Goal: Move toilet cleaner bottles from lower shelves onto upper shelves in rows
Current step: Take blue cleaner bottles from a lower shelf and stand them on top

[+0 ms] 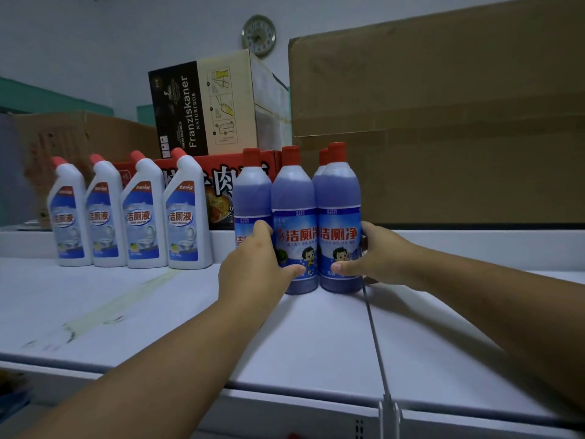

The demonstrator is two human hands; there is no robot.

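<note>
Both hands reach forward over the white upper shelf [316, 337] and close in from either side on a tight cluster of blue toilet cleaner bottles [316, 223] with red caps. The left hand [253, 264] wraps around the left side of the front-left blue bottle [296, 236]: its grip is half closed, thumb laid across the lower front of the label and fingers curled behind, between this bottle and the rear-left blue bottle [251, 198]. The right hand [370, 258] mirrors it on the front-right blue bottle [340, 223], thumb pressed on the lower label and fingers curved round the right side, the grip about as wide as the bottle itself. The two front bottles stand upright and touch each other, their bases on the shelf surface as far as can be seen. Behind the front-right one, a fourth red cap [323, 156] just shows.

To the left, well apart from the hands, four white angled-neck bottles [133, 213] stand in a row, side by side and touching, labels facing forward. Behind them lie a red carton [218, 185] and, on top of it, a beige and black box [209, 106]. A large brown cardboard sheet [443, 115] leans at the right rear, and a round wall clock [259, 34] hangs above.
</note>
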